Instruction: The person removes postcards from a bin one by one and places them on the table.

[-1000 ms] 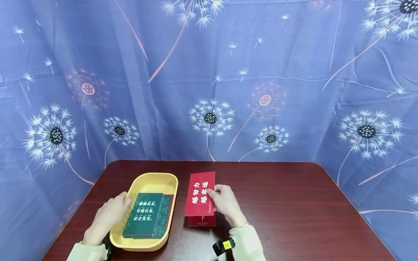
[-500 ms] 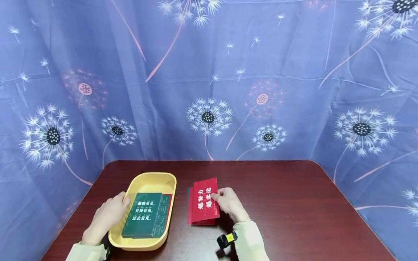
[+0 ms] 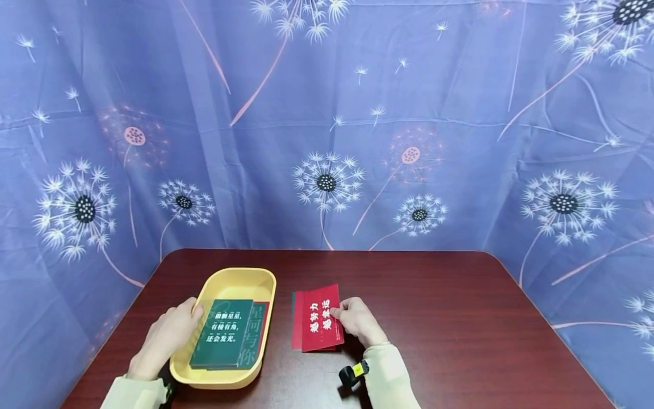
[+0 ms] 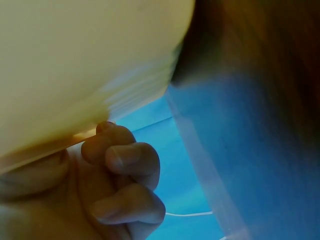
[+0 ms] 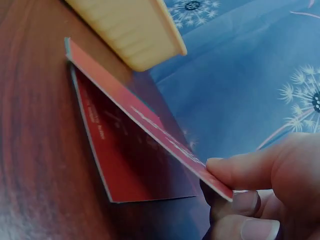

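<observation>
My right hand pinches the right edge of a thin red notebook with white characters, thumb on top and fingers beneath. In the right wrist view this notebook slants above another red notebook on the table. A sliver of green shows at the pile's left edge. My left hand grips the left rim of a yellow plastic basket. Fingers curl at its edge in the left wrist view. Inside the basket lie dark green notebooks with white characters, a red one partly hidden under them.
The dark red-brown wooden table extends to the right of the notebooks. A blue curtain with dandelion prints hangs behind it. A black strap with a yellow tag sits at the right wrist.
My right hand has shifted slightly right and down with the red notebook, which now lies lower and tilted over the pile. My left hand stays on the basket rim.
</observation>
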Demonstrator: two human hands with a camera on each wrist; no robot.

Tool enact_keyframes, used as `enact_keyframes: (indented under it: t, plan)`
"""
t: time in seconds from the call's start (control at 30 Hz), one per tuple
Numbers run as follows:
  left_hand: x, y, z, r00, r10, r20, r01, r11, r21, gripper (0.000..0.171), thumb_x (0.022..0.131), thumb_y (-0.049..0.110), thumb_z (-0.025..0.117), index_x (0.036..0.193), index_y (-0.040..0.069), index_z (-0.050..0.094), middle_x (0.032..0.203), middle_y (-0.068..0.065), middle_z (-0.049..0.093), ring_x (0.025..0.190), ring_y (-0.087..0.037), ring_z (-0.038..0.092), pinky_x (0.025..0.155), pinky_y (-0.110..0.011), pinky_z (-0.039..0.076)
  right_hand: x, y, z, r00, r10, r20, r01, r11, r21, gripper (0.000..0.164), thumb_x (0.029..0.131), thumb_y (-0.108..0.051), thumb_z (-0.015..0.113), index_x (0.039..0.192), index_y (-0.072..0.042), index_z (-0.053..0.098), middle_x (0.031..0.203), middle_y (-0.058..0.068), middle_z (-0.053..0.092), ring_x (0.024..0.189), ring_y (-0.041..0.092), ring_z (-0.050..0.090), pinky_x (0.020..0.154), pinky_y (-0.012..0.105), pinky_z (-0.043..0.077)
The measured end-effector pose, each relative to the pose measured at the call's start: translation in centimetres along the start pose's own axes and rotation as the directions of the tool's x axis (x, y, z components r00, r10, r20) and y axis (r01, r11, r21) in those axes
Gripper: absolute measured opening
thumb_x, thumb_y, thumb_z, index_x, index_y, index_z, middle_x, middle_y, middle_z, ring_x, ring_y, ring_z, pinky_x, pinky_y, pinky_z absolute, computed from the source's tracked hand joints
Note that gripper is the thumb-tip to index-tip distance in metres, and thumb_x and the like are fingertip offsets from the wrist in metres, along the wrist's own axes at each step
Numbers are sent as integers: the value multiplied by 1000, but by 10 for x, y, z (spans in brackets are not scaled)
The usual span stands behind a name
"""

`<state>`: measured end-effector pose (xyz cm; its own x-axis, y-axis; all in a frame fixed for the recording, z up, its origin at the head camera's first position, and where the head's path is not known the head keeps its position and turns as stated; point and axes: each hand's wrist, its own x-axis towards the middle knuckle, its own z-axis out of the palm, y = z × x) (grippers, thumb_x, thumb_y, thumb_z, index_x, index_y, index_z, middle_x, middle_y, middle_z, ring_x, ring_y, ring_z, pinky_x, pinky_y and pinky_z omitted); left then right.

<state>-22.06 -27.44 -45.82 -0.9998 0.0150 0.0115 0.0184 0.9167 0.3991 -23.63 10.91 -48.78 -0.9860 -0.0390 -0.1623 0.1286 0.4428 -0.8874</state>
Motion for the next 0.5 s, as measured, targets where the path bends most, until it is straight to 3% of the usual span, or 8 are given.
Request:
enact_keyframes:
  t: [0.2,0.5]
  plan:
    - [1,-1,0,1000,-7,14,7,1000,0,27,102,28,38,99,7,56,77,-11,56,68,-30,57,56,-51,42,4,3,5,997,-7,-83,-4,991,-132,31,91,-13,64,62,-6,56,57,2,53,54,13,51,53,27,40]
    - [2,-1,0,1000,-3,18,3,1000,1,28,102,28,38,99,7,56,80,-13,58,71,-32,59,58,-52,42,8,6,8,986,-49,-156,-8,938,-347,34,87,-15,68,57,-9,53,57,3,52,56,16,50,54,30,41]
